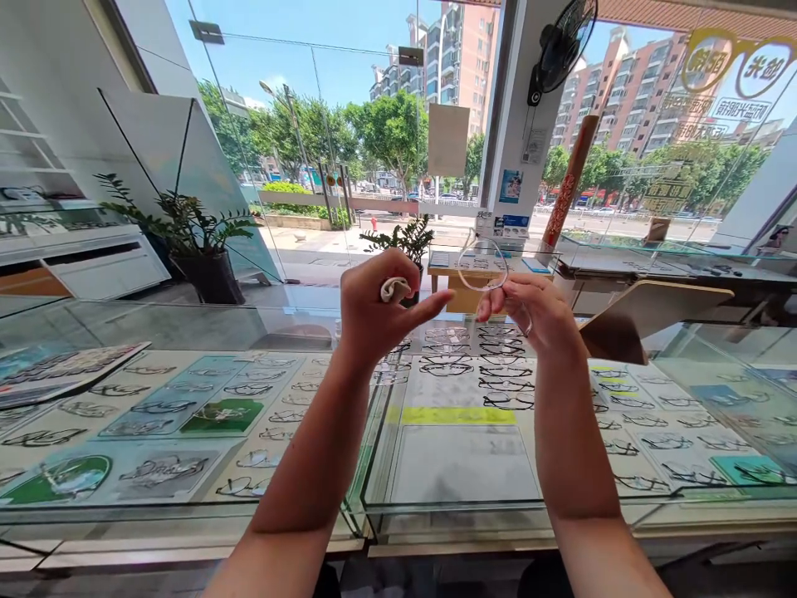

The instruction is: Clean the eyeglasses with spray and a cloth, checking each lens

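2 bare forearms (315, 448) rise nearest the head camera I watch through, leaning over the glass-topped surface (461, 465), where spectacle frames (508, 384) lie in rows. At their ends, the left hand (370, 303) is curled around a crumpled cloth (394, 289), its thumb stretched toward the right hand (545, 311). That right hand has its fingers (529, 291) pinched on the lower edge of a pale round rim (466, 282), held in the air above the surface; I cannot tell whether it is a lens or part of a pair of glasses. To handle it well, I judge the pinch should stay light and on the edge, clear of the middle, and steady so that nothing twists or drops. I would also keep the cloth bunched, with no loose corner to snag. Relative to the fingers, the rim sits up and to the left of the right fingertips, touching them; the left thumb tip appears just beside it, apart, and the cloth lies farther left. Past the right wrist stands a tilted board (653, 311).
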Demonstrator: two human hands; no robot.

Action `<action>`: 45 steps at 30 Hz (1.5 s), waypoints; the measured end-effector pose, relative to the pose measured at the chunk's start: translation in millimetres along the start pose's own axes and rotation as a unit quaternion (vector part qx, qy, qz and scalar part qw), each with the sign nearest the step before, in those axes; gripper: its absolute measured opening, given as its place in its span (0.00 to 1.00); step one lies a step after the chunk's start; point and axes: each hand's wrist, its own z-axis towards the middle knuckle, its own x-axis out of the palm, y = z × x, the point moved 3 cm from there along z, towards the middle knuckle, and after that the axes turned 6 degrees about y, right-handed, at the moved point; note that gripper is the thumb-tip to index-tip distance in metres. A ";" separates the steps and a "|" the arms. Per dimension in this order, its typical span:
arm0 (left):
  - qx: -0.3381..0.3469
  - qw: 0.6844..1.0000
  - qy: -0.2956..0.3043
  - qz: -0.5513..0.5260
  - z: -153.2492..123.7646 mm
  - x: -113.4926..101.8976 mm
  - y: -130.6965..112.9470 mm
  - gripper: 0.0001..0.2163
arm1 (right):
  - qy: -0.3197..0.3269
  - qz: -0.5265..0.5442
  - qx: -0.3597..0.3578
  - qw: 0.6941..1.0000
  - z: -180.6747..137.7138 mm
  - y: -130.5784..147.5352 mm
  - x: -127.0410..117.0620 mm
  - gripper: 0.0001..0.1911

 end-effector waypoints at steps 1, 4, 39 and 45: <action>0.019 1.000 0.006 0.016 0.1 -2.5 -1.4 0.21 | 0.023 0.009 0.011 1.000 0.1 -1.1 1.9 0.16; 0.050 0.994 0.058 0.072 -2.0 -5.5 -1.3 0.35 | 0.078 0.025 0.044 0.996 -1.3 -4.9 4.3 0.16; -0.064 0.981 -0.084 0.161 -7.1 -24.5 -9.6 0.27 | -0.239 -0.534 -0.189 0.789 -8.8 27.3 24.4 0.40; -0.069 0.982 -0.076 0.157 -7.5 -22.6 -10.1 0.26 | -0.279 -0.540 -0.177 0.774 -9.9 21.1 29.4 0.30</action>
